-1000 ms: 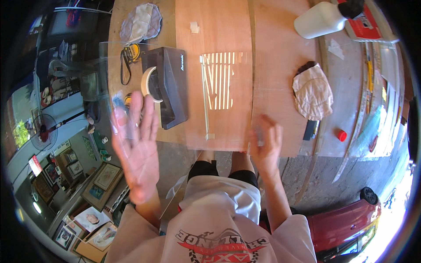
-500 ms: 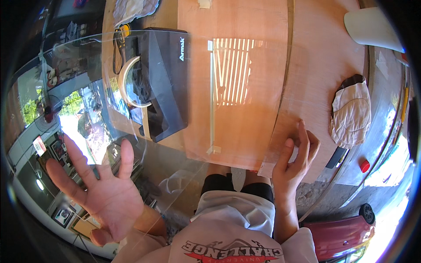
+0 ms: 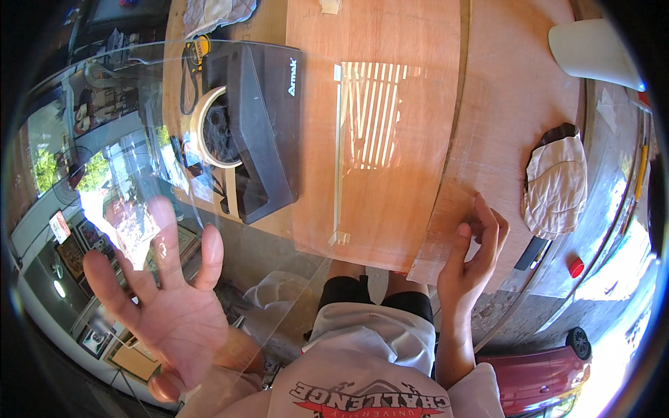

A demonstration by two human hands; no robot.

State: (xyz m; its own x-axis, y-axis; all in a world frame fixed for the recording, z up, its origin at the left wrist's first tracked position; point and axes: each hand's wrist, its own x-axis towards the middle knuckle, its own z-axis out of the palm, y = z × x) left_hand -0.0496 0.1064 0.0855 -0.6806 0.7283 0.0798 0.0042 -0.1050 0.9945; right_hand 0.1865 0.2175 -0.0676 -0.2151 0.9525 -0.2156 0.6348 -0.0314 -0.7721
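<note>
A large clear sheet [image 3: 373,115] spans the wooden work surface and reaches left past its edge, carrying bright reflections. My left hand [image 3: 178,317] shows through its left part, palm up with fingers spread and gripping nothing. Whether the fingers touch the sheet I cannot tell. Over the near right part of the wooden panel [image 3: 505,90] is my right hand [image 3: 470,258], loosely curled, with thumb and fingers apart and nothing visible between them. A narrow pale strip [image 3: 339,153] runs lengthwise under or on the sheet, with tape at its near end.
Left of the panel stands a black tape dispenser [image 3: 268,139] with a tape roll [image 3: 202,125]. A yellow-black tape measure [image 3: 200,49] lies behind it. Toward the right are a beige cloth pad [image 3: 557,184], a white container [image 3: 596,56] and a red cap [image 3: 575,267].
My left hand has shifted slightly right, and its fingers have changed their spread. My right hand stays nearly in place. The view has moved a little.
</note>
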